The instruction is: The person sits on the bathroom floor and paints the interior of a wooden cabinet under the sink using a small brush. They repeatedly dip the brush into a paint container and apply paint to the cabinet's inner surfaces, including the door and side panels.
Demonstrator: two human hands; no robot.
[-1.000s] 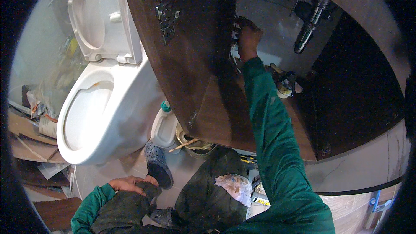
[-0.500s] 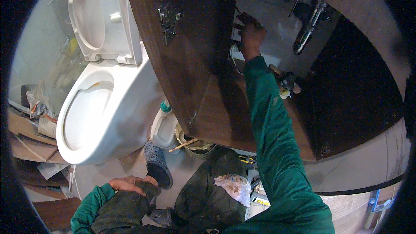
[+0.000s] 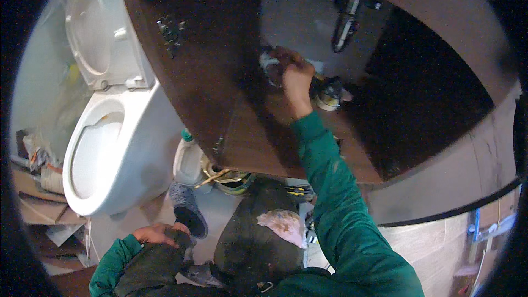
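Observation:
My right hand (image 3: pixel 297 80) reaches into a dark brown cabinet (image 3: pixel 264 154) with its fingers curled together. Whatever they hold, if anything, is too dark and blurred to make out. Close beside the fingers is a pale ring-shaped thing (image 3: pixel 273 71). On the cabinet floor, to the right of that wrist, lies a small pale roll (image 3: pixel 328 100) with dark items around it. A chrome drain pipe (image 3: pixel 346 27) hangs from above, behind the hand. My left hand (image 3: pixel 157 235) lies over my left knee, fingers stretched out and holding nothing.
To the left stands a white toilet (image 3: pixel 115 148) with its lid raised. A white jug with a green cap (image 3: pixel 188 159) and an open bucket (image 3: pixel 231 181) with a stick across it sit before the cabinet. A stained pale cloth (image 3: pixel 283 228) lies at my right knee.
My right hand has come lower and nearer inside the cabinet, away from the back wall. The view has shifted, so the cabinet appears further left and up. My left hand stays on the knee.

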